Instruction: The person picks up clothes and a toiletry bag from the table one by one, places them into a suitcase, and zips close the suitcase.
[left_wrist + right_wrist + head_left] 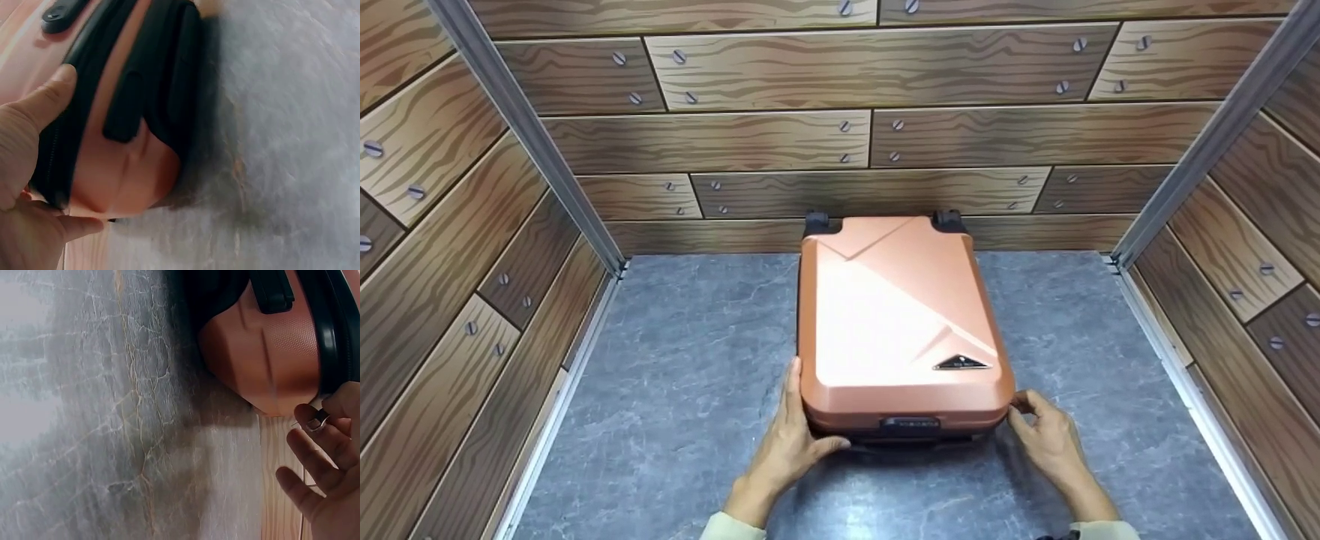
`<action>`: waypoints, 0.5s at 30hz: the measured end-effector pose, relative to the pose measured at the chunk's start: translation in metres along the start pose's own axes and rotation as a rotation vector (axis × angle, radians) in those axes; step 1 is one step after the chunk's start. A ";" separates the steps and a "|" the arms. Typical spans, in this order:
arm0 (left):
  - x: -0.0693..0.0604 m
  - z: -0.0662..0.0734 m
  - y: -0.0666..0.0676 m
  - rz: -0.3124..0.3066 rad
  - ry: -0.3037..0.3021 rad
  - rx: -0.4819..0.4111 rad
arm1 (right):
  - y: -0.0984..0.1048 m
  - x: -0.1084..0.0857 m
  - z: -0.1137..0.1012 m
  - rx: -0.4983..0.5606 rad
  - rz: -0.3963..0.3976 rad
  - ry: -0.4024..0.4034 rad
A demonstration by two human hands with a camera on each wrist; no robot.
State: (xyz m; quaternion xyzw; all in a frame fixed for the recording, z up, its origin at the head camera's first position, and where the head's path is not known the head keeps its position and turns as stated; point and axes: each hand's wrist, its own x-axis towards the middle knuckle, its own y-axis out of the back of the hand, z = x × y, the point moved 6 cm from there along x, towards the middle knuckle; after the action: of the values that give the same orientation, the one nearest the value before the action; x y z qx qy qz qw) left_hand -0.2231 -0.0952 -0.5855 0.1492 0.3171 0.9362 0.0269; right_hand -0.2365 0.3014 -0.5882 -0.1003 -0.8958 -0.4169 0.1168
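A rose-gold hard-shell suitcase (900, 300) lies flat in the head view, its black wheels (949, 221) toward the back wall. A dark lock (911, 426) sits on its near side. My left hand (789, 446) rests against the near left corner, fingers extended along the side and thumb across the front. In the left wrist view, that thumb (59, 87) touches the black zipper band (62, 146). At the near right corner, my right hand (1050, 442) pinches a small zipper pull (318, 421) between thumb and index finger. Its other fingers are spread.
The suitcase lies on a grey marbled surface (690, 360). Wood-patterned panels form a back wall (780, 139), a left wall (442, 300) and a right wall (1237, 247). Metal rails (559, 442) run along the side edges.
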 end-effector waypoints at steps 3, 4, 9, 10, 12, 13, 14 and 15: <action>-0.001 -0.004 -0.002 -0.003 0.022 -0.010 | 0.000 -0.001 -0.001 -0.009 -0.009 0.023; 0.000 -0.006 -0.003 -0.004 0.038 -0.024 | 0.000 -0.001 -0.001 -0.011 -0.012 0.030; 0.001 -0.009 -0.003 -0.014 0.093 -0.079 | -0.001 -0.003 -0.003 0.024 0.001 0.070; 0.001 -0.010 -0.004 -0.016 0.100 -0.079 | -0.001 -0.003 -0.003 0.045 0.007 0.078; 0.002 -0.009 -0.004 -0.017 0.106 -0.078 | -0.002 -0.003 -0.003 0.112 0.010 0.070; 0.002 -0.009 -0.004 -0.018 0.109 -0.075 | -0.002 -0.003 -0.002 0.148 0.010 0.055; 0.002 -0.009 -0.005 -0.017 0.108 -0.072 | -0.003 -0.003 -0.001 0.189 0.009 0.034; 0.002 -0.009 -0.005 -0.018 0.110 -0.067 | -0.003 -0.003 0.000 0.233 0.007 0.011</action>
State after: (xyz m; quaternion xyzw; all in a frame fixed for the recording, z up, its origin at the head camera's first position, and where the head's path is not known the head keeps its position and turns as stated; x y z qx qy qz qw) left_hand -0.2281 -0.0958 -0.5944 0.0939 0.2877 0.9528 0.0230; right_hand -0.2343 0.2995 -0.5912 -0.0868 -0.9372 -0.3099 0.1342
